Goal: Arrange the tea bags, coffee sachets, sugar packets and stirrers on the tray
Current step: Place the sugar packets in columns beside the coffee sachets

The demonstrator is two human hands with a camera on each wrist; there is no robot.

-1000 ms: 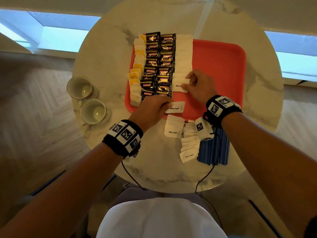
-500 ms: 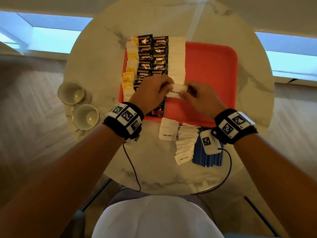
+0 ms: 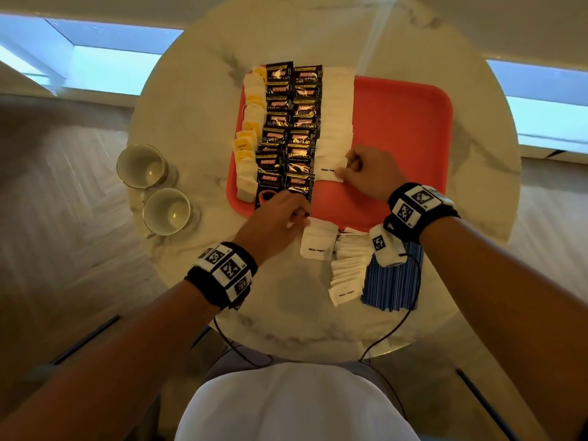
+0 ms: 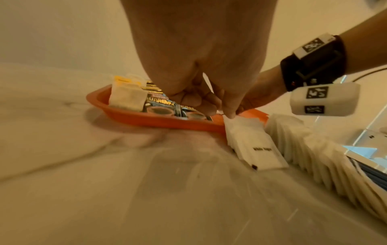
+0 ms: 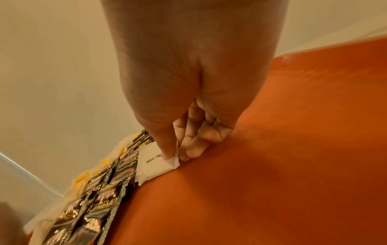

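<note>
Red plastic tray sits on a round marble table, its left part filled in rows running near to far: tea bags at the left edge, then 2 columns of black coffee sachets, then a column of white sugar packets.

Right hand is on the tray, thumb and forefinger pinching the right edge of the nearest packet in that column — a sugar packet that lies flat on the tray, just right of the sachets. The other fingers are curled in.

Left hand is at the tray's near rim, its fingertips pinching the far edge of a loose packet that lies on the table, touching the rim.

Right of that packet a fanned stack of more sugar packets lies on the table, and beside it a bundle of blue stirrers, partly under the right wrist.

2 cups stand on the table left of the tray.
</note>
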